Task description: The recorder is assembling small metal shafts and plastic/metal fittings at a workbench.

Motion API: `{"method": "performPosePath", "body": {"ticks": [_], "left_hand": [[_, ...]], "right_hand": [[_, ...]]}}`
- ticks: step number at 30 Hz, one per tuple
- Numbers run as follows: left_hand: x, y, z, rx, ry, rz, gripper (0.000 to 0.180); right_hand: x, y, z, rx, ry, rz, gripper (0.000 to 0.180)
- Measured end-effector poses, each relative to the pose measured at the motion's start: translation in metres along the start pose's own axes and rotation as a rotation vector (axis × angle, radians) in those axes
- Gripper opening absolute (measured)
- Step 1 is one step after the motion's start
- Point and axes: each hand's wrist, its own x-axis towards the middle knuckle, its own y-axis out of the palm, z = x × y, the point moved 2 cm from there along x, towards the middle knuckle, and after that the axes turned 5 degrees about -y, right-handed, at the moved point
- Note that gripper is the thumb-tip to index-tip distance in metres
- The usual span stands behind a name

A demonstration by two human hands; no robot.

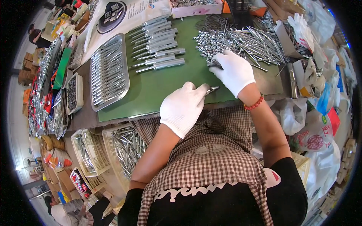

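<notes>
My left hand (183,107), in a white knit glove, is closed around a metal tool part (213,89); its narrow end sticks out past the fingertips to the right, and the rest is hidden in the palm. My gloved right hand (233,71) is at the near edge of a pile of small silver metal fittings (215,44). Its fingers are curled together, and what they hold, if anything, cannot be made out. A heap of thin metal rods (258,45) lies just beyond and to the right of that hand. Both hands are over the green work mat (151,88).
Left of my hands, several metal tools with thin shafts (162,64) lie in a row. A metal tray (126,71) holds more of them. A pink box (197,10) of small parts stands at the back. Plastic crates (90,150) with metal parts stand below the table at left.
</notes>
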Motion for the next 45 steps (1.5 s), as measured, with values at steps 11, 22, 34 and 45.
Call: {"method": "performPosePath", "body": {"ticks": [11,22,34,45], "left_hand": [[0.002,0.000,0.000,-0.008,0.026,-0.027,0.019],[0.002,0.000,0.000,0.001,-0.006,0.021,0.018],[0.003,-0.001,0.000,-0.021,0.052,-0.003,0.021],[0.004,-0.002,-0.001,0.013,0.026,0.109,0.026]], "right_hand": [[-0.011,-0.008,-0.002,-0.217,-0.228,0.075,0.017],[-0.020,-0.004,-0.015,0.159,-0.128,0.012,0.017],[-0.037,-0.002,0.003,0.391,-0.257,-0.022,0.010],[-0.045,0.000,0.005,0.286,-0.178,-0.007,0.012]]}}
